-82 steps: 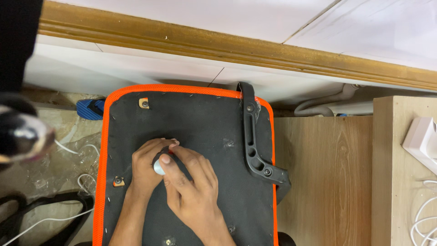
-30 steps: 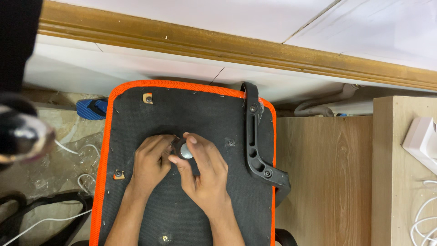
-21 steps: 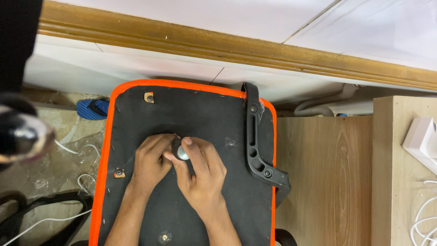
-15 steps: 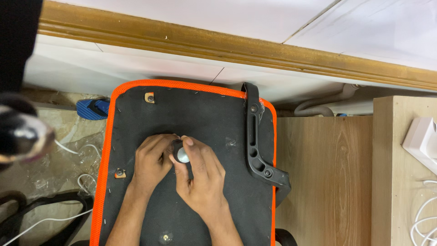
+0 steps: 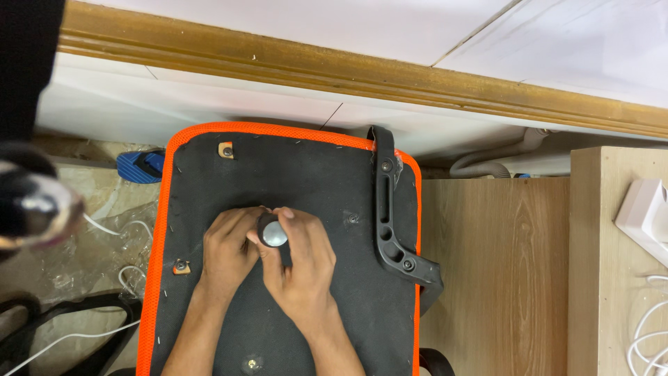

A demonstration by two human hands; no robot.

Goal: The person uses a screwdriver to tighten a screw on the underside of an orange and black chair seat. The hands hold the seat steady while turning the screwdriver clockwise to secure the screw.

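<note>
Black fabric with an orange edge makes up the chair seat (image 5: 209, 174), which lies upside down under both my hands. Since half a second ago my right hand (image 5: 300, 268) has slid a little toward me and turned, so the round silver-topped tool handle (image 5: 273, 233) now shows more fully between thumb and forefinger; my right fingers are closed around it. My left hand (image 5: 226, 251) has barely shifted: it lies curled against the left side of the handle, fingertips touching it and the fabric (whether it truly grips the handle I cannot tell). The handle stands near the middle of the seat.

On the seat's right edge a black plastic armrest bracket (image 5: 388, 216) is bolted on. Two small wooden tabs with screws sit near the seat's left edge, one at the far corner (image 5: 225, 150), one beside my left wrist (image 5: 181, 266).

Right of the seat stands a pale wooden cabinet (image 5: 487, 278), and further right a white box (image 5: 643, 212) lies with white cables (image 5: 650, 334) below it. Left of the seat are a blue sandal (image 5: 139, 167), crumpled clear plastic (image 5: 104, 251) and a white cord on the stone floor. Beyond the seat runs a white wall with a brown wooden moulding (image 5: 348, 69), and a grey hose (image 5: 494, 160) lies at its foot.
</note>
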